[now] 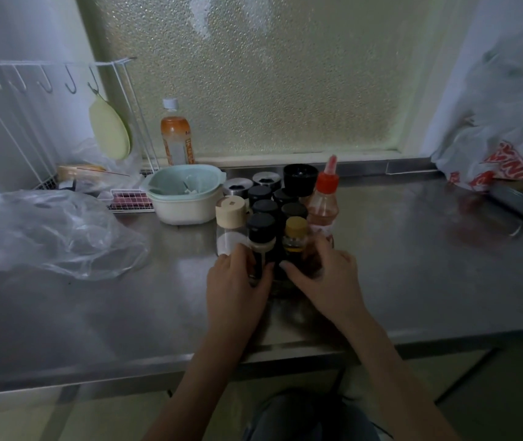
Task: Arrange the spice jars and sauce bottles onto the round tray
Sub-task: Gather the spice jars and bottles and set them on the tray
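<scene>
Several spice jars with black lids (265,205) stand packed together at the counter's middle. Around them are a beige-lidded jar (230,212), a yellow-capped bottle (295,233), a red-capped sauce bottle (323,207) and a tall black-capped bottle (260,232). My left hand (237,281) is wrapped around the black-capped bottle's lower part. My right hand (327,275) grips the near right side of the cluster, at the yellow-capped bottle's base. The round tray is almost wholly hidden under the jars and my hands.
A pale green and white bowl (183,194) stands left of the jars. An orange drink bottle (175,138) is behind it by the window. Crumpled clear plastic (50,233) lies at left, a wire rack (47,90) beyond. Plastic bags (505,154) fill the right.
</scene>
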### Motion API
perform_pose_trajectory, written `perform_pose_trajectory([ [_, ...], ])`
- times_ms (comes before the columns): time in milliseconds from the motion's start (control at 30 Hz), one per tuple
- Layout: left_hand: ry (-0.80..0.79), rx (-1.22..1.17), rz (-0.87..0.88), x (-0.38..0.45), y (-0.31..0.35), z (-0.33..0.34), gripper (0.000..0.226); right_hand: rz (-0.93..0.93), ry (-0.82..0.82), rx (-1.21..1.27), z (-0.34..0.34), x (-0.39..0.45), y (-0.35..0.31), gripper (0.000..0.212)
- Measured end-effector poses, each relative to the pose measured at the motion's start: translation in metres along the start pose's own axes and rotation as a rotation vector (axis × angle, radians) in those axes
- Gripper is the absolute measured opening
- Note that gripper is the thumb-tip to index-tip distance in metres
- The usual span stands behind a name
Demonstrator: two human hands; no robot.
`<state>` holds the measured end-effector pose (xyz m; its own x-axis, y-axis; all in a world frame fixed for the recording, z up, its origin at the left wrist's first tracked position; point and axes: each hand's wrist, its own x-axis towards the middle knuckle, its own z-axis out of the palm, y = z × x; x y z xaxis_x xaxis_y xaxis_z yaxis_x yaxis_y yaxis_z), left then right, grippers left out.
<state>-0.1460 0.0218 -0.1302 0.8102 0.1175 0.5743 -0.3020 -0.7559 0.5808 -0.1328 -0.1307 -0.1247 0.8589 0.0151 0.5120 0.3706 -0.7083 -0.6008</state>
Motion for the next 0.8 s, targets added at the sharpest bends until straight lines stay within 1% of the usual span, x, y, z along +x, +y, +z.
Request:
perform_pose_trajectory([
  [67, 0.032, 0.031, -0.032, 0.001, -0.001, 0.0, 0.03, -0.014, 0.038, -0.033, 0.004, -0.003, 0.0, 0.043],
  [167, 0.082, 0.019, -0.129, 0.002, -0.003, -0.001, 0.032, 0.038, 0.136, 0.051, 0.011, -0.008, -0.002, 0.038],
  [267, 0.003, -0.032, -0.241, 0.005, -0.01, 0.0, 0.034, 0.044, 0.186, 0.02, 0.018, -0.012, -0.004, 0.038],
  [333, -0.015, -0.049, -0.227, 0.005, -0.013, 0.002, 0.031, 0.052, 0.216, 0.039, 0.018, -0.014, -0.006, 0.036],
  [433, 0.068, -0.132, -0.208, 0.006, -0.012, 0.0, 0.036, 0.046, 0.2, 0.079, 0.015, -0.015, -0.009, 0.034],
  [500, 0.109, -0.202, -0.245, 0.008, -0.013, -0.002, 0.039, 0.032, 0.175, 0.1, 0.015, -0.016, -0.011, 0.034],
  [567, 0.105, -0.246, -0.297, 0.009, -0.014, -0.003, 0.035, 0.035, 0.166, 0.107, 0.017, -0.016, -0.011, 0.03],
  [667, 0.099, -0.192, -0.295, 0.007, -0.015, -0.002, 0.029, 0.031, 0.183, 0.097, 0.021, -0.013, -0.014, 0.028],
  [800, 0.068, -0.132, -0.282, 0.006, -0.016, -0.001, 0.028, 0.055, 0.19, 0.092, 0.031, -0.007, -0.024, 0.028],
])
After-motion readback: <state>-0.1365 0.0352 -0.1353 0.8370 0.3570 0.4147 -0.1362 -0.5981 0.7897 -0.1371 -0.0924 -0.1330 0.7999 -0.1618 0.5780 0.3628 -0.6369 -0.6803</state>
